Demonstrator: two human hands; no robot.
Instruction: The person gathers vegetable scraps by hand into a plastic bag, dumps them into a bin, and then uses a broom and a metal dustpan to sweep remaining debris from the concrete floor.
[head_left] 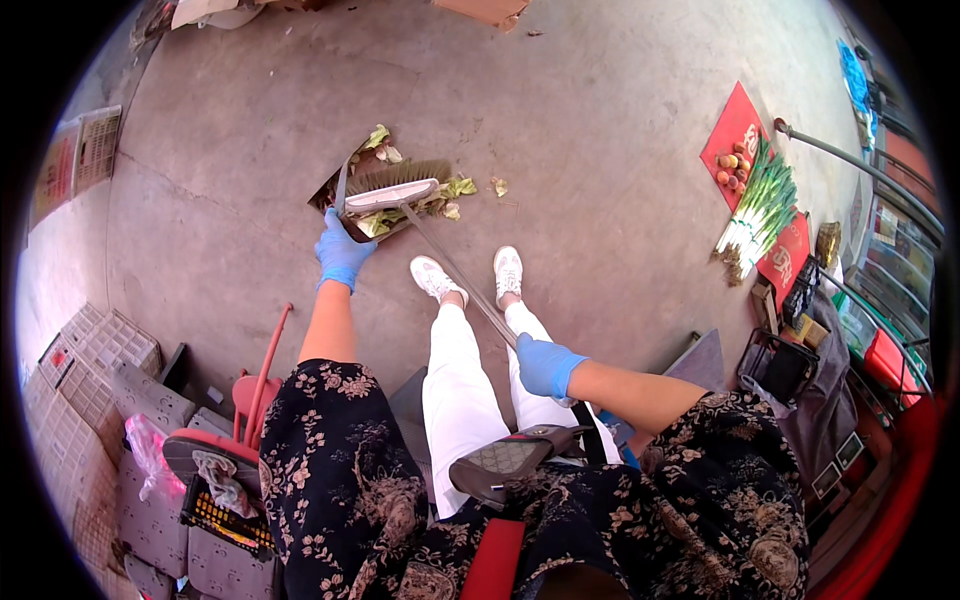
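2 tools are in my grip: a broom [392, 195] and a dustpan [342, 188]. The fingers of my left hand [342, 250], in a blue glove, are closed on the near left side of the dustpan, though I cannot tell exactly which part they grasp. My right hand [548, 367], gloved the same, has its fingers wrapped around the broom's long handle [455, 268], which slants up from the broom head toward me. The head lies across the dustpan, its bristles [400, 174] turned away from me; I cannot tell whether the 2 touch. Leaf scraps [462, 187] lie around the bristles and on the far side of the dustpan, and 1 small piece [499, 187] sits apart on the concrete floor [600, 120].

My 2 white shoes [432, 277] stand near the dustpan, on my side of it. Well off to the right, a bundle of green onions [765, 200] and some round brownish produce [733, 170] rest on red sheets [735, 118]. Stacked crates [110, 345] stand at the left.
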